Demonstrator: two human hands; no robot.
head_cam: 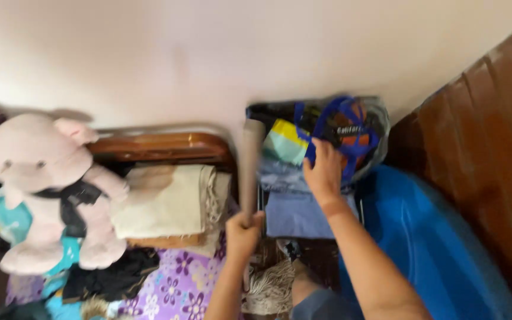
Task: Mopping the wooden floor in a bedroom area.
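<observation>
Tube: a long beige roll or tube [250, 163] stands near upright between the bed end and the stack of bags, its top close to the pale wall [208, 53].
Long axis: vertical in the view – upper end toward the wall, lower end hidden inside the fist.
Left hand: the left hand [243, 234] grips the tube at its lower end, fingers wrapped tight around it.
Right hand: the right hand [325, 172] rests on the blue strapped bag [345, 133]; fingers curled into the straps, though motion blur leaves it unclear whether they are fully clamped.
Stack under the bag: folded blue cloth [303, 213] lies just below the right hand, a teal-and-yellow item [285, 142] just beside the tube.
Handling note: hold the tube low and firm, keep it plumb so its top does not swing into the bag straps – a judgement from the close spacing.
Surroundings: a blue plastic tub [428, 237] to the right, a wooden headboard [161, 147], folded cream cloth [167, 201], a pink plush elephant [42, 184] and a purple floral sheet [179, 284] to the left.
</observation>
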